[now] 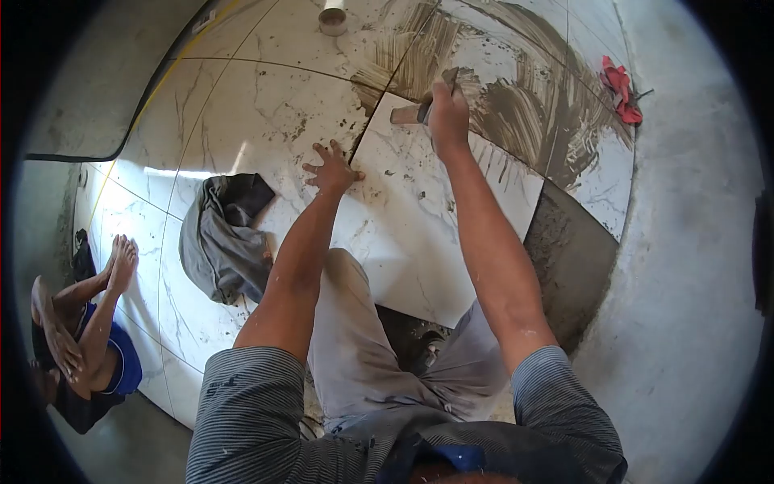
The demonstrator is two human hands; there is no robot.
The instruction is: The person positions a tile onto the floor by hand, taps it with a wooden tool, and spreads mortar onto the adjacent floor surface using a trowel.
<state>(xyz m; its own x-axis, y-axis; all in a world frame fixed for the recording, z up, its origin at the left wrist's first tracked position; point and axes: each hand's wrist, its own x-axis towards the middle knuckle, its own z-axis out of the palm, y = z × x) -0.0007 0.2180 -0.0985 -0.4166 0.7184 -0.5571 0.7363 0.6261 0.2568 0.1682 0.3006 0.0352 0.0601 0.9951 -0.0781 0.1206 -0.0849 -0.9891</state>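
Observation:
My left hand (329, 168) lies with its fingers spread on the marbled floor, across the joint beside a large white tile (411, 194). In my right hand (448, 121) is a hand tool (407, 116) with a flat brownish end and a dark part showing above my fingers. Its exact kind is not clear, as my fist covers its middle. The tool is over the far edge of the white tile, by floor smeared with grey-brown grout-like paste (516, 113). Paste streaks and specks mark the tile's surface.
A grey cloth (226, 238) lies left of my arm. A roll of tape (332, 21) stands at the far side, and a red rag (621, 90) lies at the right wall. Bare cement (568, 250) shows right of the tile. Another person (97, 331) sits at left.

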